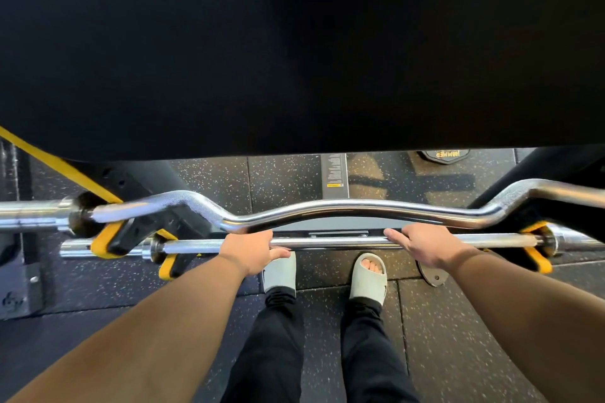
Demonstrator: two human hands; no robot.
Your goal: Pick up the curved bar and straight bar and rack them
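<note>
The main risk here is the straight bar (327, 243) rolling or slipping off its yellow-padded hooks (106, 240) if the hands come away before both ends are seated; the right end sits by a yellow hook (537, 250), but how deep it lies in the cradle is hard to judge. A second risk is knuckles catching the curved bar (327, 211), which lies just above and behind, resting across the rack (154, 216) with little clearance between the two bars. The left hand (253, 250) rests over the straight bar with its fingers curled loosely over the top and the thumb underneath, a light grip rather than a clenched one. The right hand (425, 247) lies flatter, its fingers extended along the bar and barely bent, touching it without closing round it. Both bars are at rack height, above the speckled rubber floor (442, 321) and the person's sandalled feet (368, 278).
</note>
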